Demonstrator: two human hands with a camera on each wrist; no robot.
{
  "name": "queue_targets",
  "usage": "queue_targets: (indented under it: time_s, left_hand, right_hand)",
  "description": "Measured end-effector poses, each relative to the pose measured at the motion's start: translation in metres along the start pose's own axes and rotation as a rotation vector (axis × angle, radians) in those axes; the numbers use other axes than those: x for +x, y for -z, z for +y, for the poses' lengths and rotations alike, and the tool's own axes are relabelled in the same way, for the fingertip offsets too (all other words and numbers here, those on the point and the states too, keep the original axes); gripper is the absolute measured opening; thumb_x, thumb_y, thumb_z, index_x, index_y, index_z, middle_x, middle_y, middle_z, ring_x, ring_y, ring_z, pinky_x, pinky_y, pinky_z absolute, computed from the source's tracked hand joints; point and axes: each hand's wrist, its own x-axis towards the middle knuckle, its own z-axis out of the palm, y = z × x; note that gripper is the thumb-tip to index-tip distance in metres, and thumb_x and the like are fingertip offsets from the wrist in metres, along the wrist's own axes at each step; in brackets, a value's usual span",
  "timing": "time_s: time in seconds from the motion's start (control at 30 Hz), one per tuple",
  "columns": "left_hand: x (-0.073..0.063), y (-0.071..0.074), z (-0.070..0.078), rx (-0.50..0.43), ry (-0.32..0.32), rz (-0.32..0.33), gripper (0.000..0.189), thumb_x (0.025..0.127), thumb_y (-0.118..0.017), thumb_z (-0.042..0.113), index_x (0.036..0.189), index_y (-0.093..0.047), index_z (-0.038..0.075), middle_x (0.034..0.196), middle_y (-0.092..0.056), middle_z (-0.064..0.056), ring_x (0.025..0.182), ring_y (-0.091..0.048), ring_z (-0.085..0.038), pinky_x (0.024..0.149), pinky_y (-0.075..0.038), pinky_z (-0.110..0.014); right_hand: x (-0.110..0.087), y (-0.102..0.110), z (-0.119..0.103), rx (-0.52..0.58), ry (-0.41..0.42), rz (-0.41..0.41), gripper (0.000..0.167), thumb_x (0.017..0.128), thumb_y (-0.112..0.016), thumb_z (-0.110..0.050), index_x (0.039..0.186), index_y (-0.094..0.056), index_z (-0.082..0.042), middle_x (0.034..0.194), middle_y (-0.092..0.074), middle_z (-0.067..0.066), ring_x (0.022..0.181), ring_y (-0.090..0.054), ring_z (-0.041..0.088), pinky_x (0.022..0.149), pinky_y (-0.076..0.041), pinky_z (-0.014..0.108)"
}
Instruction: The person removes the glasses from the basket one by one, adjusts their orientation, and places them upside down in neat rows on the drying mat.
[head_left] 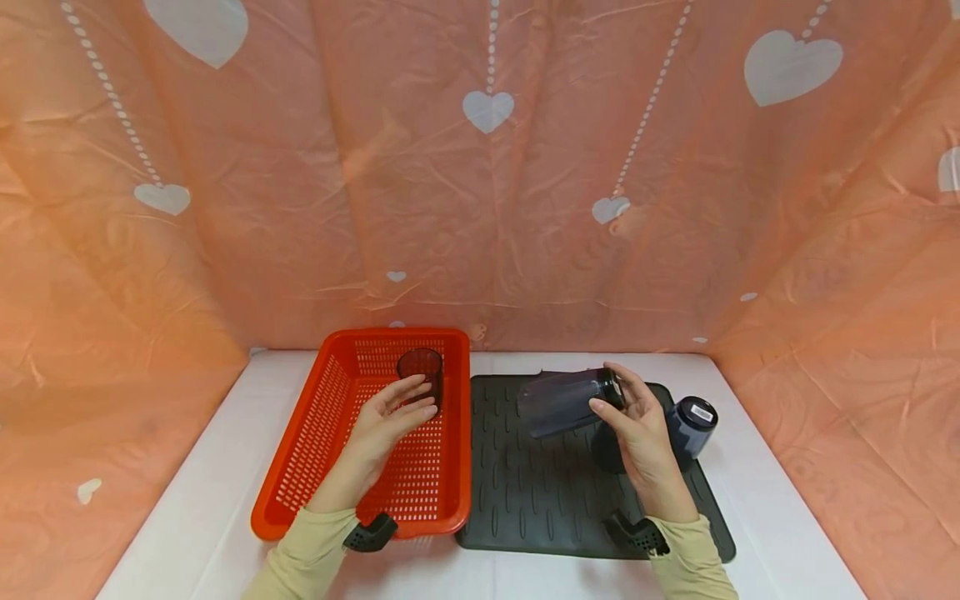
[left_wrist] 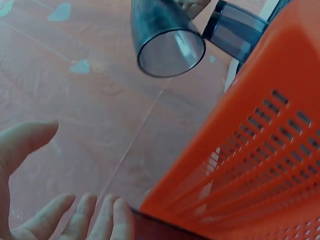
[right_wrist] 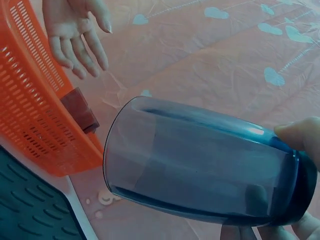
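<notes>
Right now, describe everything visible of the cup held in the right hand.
The cup is a smooth, see-through, bluish-grey tumbler, seemingly plastic or glass, with a round open mouth and a darker base. It is tipped nearly onto its side above the black mat, mouth toward the red basket. The right hand grips it near the base.

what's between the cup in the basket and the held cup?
Head view: moving right from the basket cup to the held cup, the orange basket's right side, then a bare strip of dark mat.
</notes>
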Motion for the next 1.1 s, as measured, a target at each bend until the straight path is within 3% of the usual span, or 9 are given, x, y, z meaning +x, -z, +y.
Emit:
queue_targets:
  time_s: [0.1, 0.27, 0.47, 0.57, 0.83, 1.1]
  left_hand:
    - [0.001, 0.008, 0.004, -0.006, -0.007, 0.055, 0.06, 0.089, -0.066, 0.004, 0.142, -0.038, 0.0, 0.142, -0.04, -0.021, 0.115, -0.056, -0.021, 0.094, -0.047, -0.027]
    - [0.007, 0.02, 0.008, 0.021, 0.002, 0.143, 0.063, 0.088, -0.069, 0.006, 0.143, -0.039, 0.002, 0.142, -0.04, -0.018, 0.126, -0.046, -0.03, 0.091, -0.047, -0.023]
    - [0.014, 0.032, 0.01, 0.099, 0.047, 0.204, 0.066, 0.087, -0.072, 0.014, 0.143, -0.039, 0.008, 0.142, -0.041, -0.014, 0.126, -0.045, -0.03, 0.101, -0.04, -0.036]
    - [0.017, 0.037, 0.011, 0.116, 0.056, 0.204, 0.069, 0.087, -0.072, 0.015, 0.145, -0.037, 0.007, 0.143, -0.039, -0.016, 0.127, -0.043, -0.03, 0.105, -0.034, -0.043]
    - [0.029, 0.045, 0.009, 0.201, 0.084, 0.164, 0.078, 0.083, -0.077, 0.022, 0.146, -0.034, 0.009, 0.145, -0.038, -0.014, 0.13, -0.039, -0.03, 0.106, -0.032, -0.045]
    - [0.04, 0.047, 0.01, 0.221, 0.083, 0.125, 0.081, 0.083, -0.077, 0.022, 0.148, -0.03, 0.007, 0.146, -0.036, -0.014, 0.131, -0.037, -0.031, 0.107, -0.031, -0.048]
  right_hand:
    - [0.001, 0.0, 0.0, -0.042, 0.009, -0.001, 0.061, 0.083, -0.063, 0.014, 0.139, -0.044, -0.002, 0.127, -0.056, 0.004, 0.11, -0.055, 0.015, 0.086, -0.048, 0.026]
    - [0.001, 0.001, 0.0, -0.112, 0.012, 0.001, 0.062, 0.082, -0.068, 0.011, 0.138, -0.047, -0.006, 0.131, -0.054, 0.003, 0.115, -0.052, 0.015, 0.085, -0.047, 0.026]
    - [0.002, 0.001, 0.001, -0.169, 0.031, -0.002, 0.064, 0.079, -0.07, 0.012, 0.136, -0.048, -0.005, 0.124, -0.059, 0.004, 0.107, -0.057, 0.016, 0.08, -0.049, 0.025]
    - [0.002, 0.001, 0.002, -0.19, 0.045, -0.006, 0.064, 0.076, -0.072, 0.013, 0.134, -0.048, -0.003, 0.122, -0.06, 0.004, 0.107, -0.058, 0.016, 0.081, -0.05, 0.025]
    - [0.002, 0.001, 0.002, -0.327, 0.068, -0.042, 0.063, 0.076, -0.077, 0.006, 0.132, -0.051, -0.005, 0.128, -0.057, 0.015, 0.108, -0.06, 0.015, 0.083, -0.05, 0.024]
    - [0.002, 0.001, 0.005, -0.459, 0.051, -0.052, 0.064, 0.076, -0.079, 0.0, 0.134, -0.052, -0.008, 0.127, -0.059, 0.012, 0.106, -0.059, 0.011, 0.083, -0.045, 0.022]
